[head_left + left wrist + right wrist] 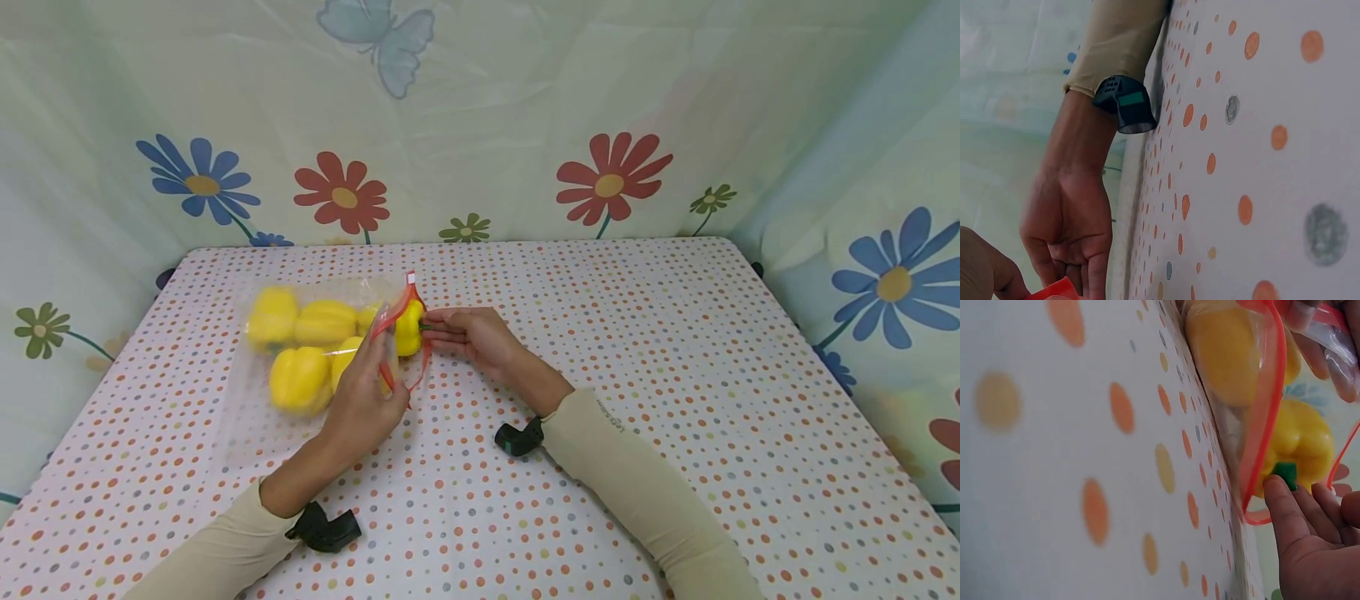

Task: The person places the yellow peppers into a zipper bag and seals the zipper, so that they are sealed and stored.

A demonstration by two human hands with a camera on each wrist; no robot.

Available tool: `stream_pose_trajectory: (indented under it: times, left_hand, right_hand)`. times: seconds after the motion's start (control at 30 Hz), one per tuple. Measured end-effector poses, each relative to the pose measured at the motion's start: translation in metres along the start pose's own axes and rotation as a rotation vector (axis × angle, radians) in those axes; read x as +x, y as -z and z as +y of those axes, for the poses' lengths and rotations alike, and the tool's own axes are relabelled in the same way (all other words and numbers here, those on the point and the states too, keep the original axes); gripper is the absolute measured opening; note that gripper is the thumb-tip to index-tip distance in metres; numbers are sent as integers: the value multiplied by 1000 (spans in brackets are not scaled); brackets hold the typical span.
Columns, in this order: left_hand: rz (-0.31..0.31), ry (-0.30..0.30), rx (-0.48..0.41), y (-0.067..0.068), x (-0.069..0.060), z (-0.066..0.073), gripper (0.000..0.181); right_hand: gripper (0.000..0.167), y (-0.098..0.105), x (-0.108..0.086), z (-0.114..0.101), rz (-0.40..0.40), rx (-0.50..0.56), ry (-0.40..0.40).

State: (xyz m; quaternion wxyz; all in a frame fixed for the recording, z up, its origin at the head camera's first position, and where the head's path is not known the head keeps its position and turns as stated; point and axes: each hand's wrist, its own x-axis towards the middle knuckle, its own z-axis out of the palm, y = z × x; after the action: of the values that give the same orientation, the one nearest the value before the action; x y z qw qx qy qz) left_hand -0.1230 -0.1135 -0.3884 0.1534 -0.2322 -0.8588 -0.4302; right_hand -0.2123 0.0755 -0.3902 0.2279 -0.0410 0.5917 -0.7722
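Observation:
A clear plastic zip bag with a red zip edge lies on its side, with several yellow bell peppers inside. My left hand grips the red edge at the mouth, which stands parted. One yellow bell pepper sits in that mouth, its green stem facing right. The fingers of my right hand reach out nearly straight and touch this pepper around the stem. In the left wrist view, only a bit of the red edge shows, and the peppers are out of frame.
A white cloth with coloured dots covers the table. Behind it hangs a curtain printed with flowers and a butterfly. Black wrist devices sit on the left sleeve and right sleeve.

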Motion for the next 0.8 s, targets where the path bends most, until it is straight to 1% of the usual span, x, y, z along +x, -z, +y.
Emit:
stream_pose_trajectory:
  times: [0.1, 0.2, 0.3, 0.5, 0.6, 0.73, 0.8]
  left_hand:
    - [6, -7, 12, 0, 0, 0, 81]
    - [4, -3, 15, 1, 0, 0, 81]
    - [-3, 7, 11, 1, 0, 1, 84]
    - [-11, 27, 5, 1, 0, 2, 88]
    - [-16, 34, 2, 2, 0, 2, 88]
    - [-21, 18, 30, 1, 1, 1, 82]
    - [-33, 8, 50, 1, 2, 0, 81]
  right_hand:
    - [35, -2, 1, 0, -11, 3, -16]
    - [34, -3, 2, 0, -5, 20, -27]
    - [34, -3, 3, 0, -1, 23, -29]
    - [34, -3, 6, 2, -33, 10, -26]
    - [34, -4, 6, 2, -35, 7, -30]
    - [34, -4, 6, 1, -34, -11, -28]
    - [34, -3, 6, 1, -37, -26, -21]
